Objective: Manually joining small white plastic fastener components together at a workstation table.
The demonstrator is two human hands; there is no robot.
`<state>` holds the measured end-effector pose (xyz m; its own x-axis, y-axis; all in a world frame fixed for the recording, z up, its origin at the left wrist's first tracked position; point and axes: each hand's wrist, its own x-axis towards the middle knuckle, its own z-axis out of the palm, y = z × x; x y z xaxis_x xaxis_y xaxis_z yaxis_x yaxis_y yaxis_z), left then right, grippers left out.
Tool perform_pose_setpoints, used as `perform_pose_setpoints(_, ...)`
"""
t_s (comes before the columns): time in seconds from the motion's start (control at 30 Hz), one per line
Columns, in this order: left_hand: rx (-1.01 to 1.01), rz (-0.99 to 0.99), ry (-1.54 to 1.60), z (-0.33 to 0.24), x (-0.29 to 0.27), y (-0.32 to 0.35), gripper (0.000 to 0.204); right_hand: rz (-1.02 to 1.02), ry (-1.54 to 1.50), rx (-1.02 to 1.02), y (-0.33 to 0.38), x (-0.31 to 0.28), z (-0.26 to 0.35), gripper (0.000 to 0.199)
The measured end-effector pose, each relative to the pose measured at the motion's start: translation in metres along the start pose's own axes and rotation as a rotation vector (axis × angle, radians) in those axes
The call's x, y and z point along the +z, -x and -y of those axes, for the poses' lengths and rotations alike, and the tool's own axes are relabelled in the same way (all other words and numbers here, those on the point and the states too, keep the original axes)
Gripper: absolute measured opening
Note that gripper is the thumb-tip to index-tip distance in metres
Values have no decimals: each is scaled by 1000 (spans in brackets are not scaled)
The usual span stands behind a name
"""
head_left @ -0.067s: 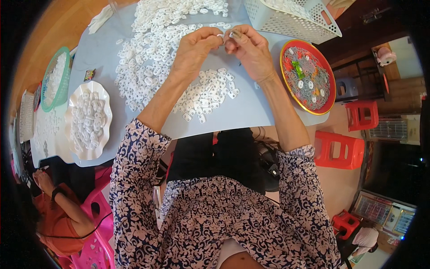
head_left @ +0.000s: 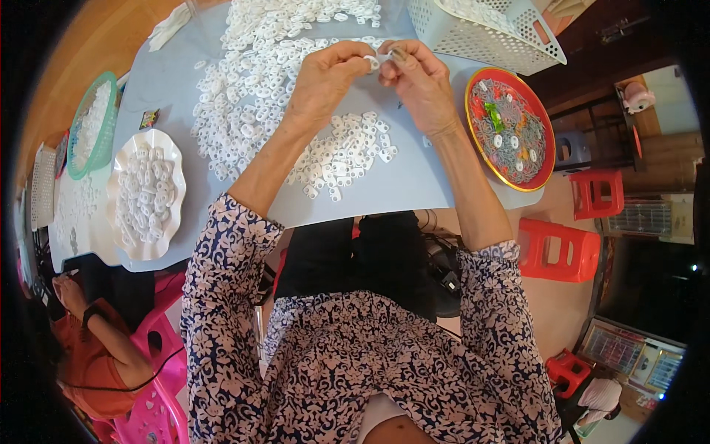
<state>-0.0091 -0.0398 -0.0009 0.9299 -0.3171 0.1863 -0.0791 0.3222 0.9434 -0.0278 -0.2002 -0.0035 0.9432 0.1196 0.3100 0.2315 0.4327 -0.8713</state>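
Above the far middle of the table, my left hand (head_left: pixel 329 78) is closed in a pinch on a small white plastic piece (head_left: pixel 373 64). Close beside it, my right hand (head_left: pixel 421 83) also pinches, thumb against fingers. Something pale shows at its fingertips, too small to make out. Under and around my wrists lie heaps of white oval plastic pieces with dark round spots (head_left: pixel 344 155). To the right of my right forearm is a red round tray (head_left: pixel 469 100) with a gold rim, holding grey stringy bits, several white pieces and a green wrapper.
A white scalloped dish (head_left: pixel 118 189) full of white pieces stands on the grey table (head_left: pixel 414 177) at left. Beyond it is a green basket (head_left: pixel 112 126). A white perforated basket (head_left: pixel 451 41) stands far right. Red stools (head_left: pixel 558 249) are at right; another person (head_left: pixel 111 348) sits lower left.
My hands have shifted slightly right and the white piece at my left fingertips shows more plainly. The view has moved a little; the heaps and containers look the same.
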Motion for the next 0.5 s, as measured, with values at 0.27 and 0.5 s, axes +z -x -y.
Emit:
perform_pose_setpoints(0.27, 177, 7, -298, -4, 0, -1, 19, -43, 135, 38, -2, -2, -1, 18)
perform_pose_setpoints(0.5, 178, 82, -461, -14, 0, 0, 43, -10, 209, -15, 0, 1, 2, 17)
